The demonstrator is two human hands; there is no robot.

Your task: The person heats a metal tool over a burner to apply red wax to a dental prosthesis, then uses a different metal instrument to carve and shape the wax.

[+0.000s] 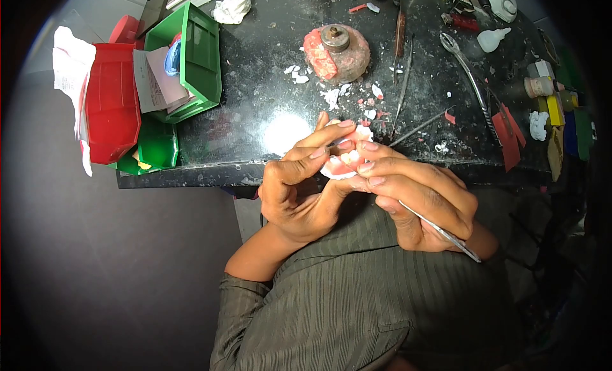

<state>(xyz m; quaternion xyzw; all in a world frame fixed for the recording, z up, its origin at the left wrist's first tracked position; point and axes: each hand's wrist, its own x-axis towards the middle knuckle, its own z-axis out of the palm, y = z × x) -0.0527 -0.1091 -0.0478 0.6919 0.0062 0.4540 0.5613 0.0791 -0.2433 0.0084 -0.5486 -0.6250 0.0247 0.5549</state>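
A small pink and white dental model point(342, 165) with a few pale teeth is held up just in front of the table edge. My left hand point(299, 186) grips it from the left, its fingers curled round the side and top. From the right, the fingertips of my right hand point(427, 195) press against the model. A thin metal tool point(440, 230) is also tucked in my right hand, its end slanting down to the right. The fingers cover parts of the model.
On the black table point(248, 138) sit a round burner point(338, 52) with pink wax, white and pink scraps, and metal tools point(468, 71). Green point(201, 65) and red bins point(115, 100) stand at the left. Red wax sheets point(507, 138) and small bottles point(539, 86) lie right.
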